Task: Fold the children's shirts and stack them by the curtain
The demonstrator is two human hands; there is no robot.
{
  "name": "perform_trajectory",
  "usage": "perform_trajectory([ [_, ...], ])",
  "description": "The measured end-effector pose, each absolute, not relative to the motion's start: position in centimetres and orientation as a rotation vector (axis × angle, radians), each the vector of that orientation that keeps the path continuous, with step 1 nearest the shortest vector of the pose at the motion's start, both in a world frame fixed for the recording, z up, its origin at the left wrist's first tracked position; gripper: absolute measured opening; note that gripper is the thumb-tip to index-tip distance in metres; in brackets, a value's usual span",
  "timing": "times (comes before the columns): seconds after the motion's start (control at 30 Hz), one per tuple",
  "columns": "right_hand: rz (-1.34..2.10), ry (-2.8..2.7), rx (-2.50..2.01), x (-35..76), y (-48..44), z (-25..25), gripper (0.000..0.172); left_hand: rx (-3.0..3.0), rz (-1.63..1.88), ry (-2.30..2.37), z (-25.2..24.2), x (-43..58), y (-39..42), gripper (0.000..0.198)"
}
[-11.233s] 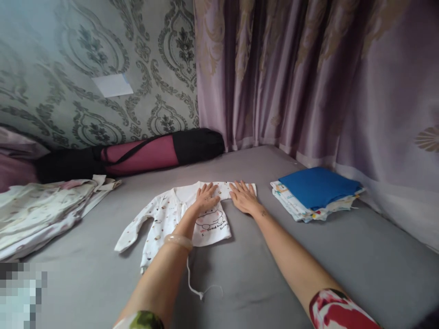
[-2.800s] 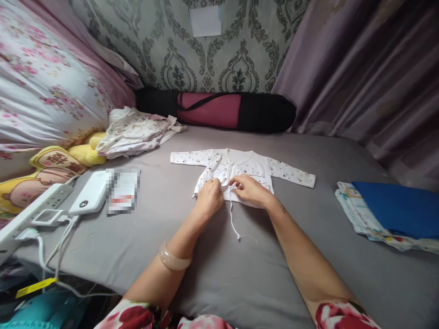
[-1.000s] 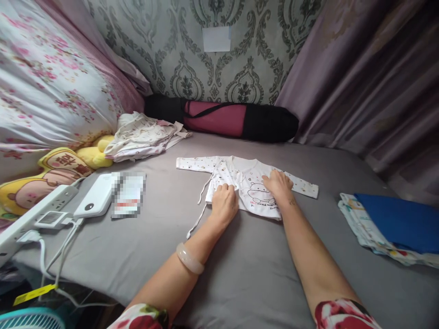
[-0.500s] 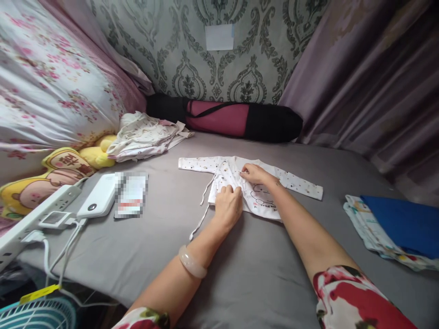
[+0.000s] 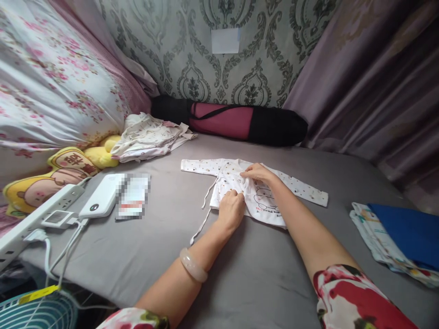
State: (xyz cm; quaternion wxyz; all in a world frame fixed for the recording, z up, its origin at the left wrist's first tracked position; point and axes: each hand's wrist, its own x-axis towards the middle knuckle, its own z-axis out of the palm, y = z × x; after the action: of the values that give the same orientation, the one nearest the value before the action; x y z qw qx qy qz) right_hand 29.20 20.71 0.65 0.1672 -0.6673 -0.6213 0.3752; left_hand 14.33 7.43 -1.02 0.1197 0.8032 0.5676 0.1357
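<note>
Creases could form in the white, speckled, long-sleeved cloth shirt (image 5: 227,176) if left hand (image 5: 232,209) and right hand (image 5: 258,173), both pinching it, pulled unevenly.

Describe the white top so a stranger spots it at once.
Find the grey sheet, between the heaped clothes at left and the folded stack at right. The white top lies there, beneath the left hand and right hand. Unlike both piles, it is a single garment with sleeves spread.
</note>
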Motion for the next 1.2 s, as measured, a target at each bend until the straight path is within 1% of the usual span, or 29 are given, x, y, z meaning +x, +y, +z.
perform_trajectory([
  [0.1,0.964,-1.779,-1.898,29.4,20.9,-0.1,0.019,2.325,0.399,1.643,-1.1,14.4,7.5,0.018],
  [0.27,0.882,-1.726,-1.906,29.1,20.6,-0.7,0.022,2.32,0.442,1.55,-1.2,14.7,7.6,0.018],
  [0.33,0.899,-1.712,-1.927,28.7,20.3,-0.8,0.025,2.331,0.468,1.529,-1.2,14.7,7.5,0.015],
  [0.43,1.04,-1.627,-1.874,28.5,19.6,-0.6,0.027,2.314,0.526,1.492,-1.0,14.6,7.3,0.014],
  [0.5,1.091,-1.54,-1.778,28.8,18.8,-0.3,0.025,2.241,0.562,1.478,-0.8,14.5,7.1,0.016],
  [0.57,0.991,-1.536,-1.718,29.4,17.4,0.2,0.022,2.142,0.592,1.483,-0.4,14.5,7.1,0.019],
  [0.67,0.822,-1.713,-1.726,30.5,14.4,1.0,0.012,2.056,0.6,1.51,0.0,14.5,7.2,0.023],
  [0.77,1.022,-1.899,-1.696,30.7,11.2,1.7,0.008,2.082,0.564,1.531,0.2,14.6,7.2,0.032],
  [0.83,1.15,-1.899,-1.692,30.3,9.6,1.8,0.01,2.124,0.531,1.552,0.2,14.5,6.8,0.027],
  [0.9,1.178,-1.845,-1.743,29.7,8.7,1.6,0.015,2.194,0.499,1.583,0.2,14.4,6.1,0.017],
  [0.97,1.112,-1.841,-1.805,29.1,8.4,1.4,0.019,2.283,0.437,1.614,0.4,14.1,5.4,0.014],
  [1.07,0.866,-1.957,-1.879,28.1,7.9,1.0,0.025,2.359,0.272,1.657,1.0,13.7,4.6,0.017],
  [1.2,0.522,-2.093,-1.985,26.9,6.9,0.7,0.022,2.436,0.093,1.623,1.8,13.4,4.4,0.021],
])
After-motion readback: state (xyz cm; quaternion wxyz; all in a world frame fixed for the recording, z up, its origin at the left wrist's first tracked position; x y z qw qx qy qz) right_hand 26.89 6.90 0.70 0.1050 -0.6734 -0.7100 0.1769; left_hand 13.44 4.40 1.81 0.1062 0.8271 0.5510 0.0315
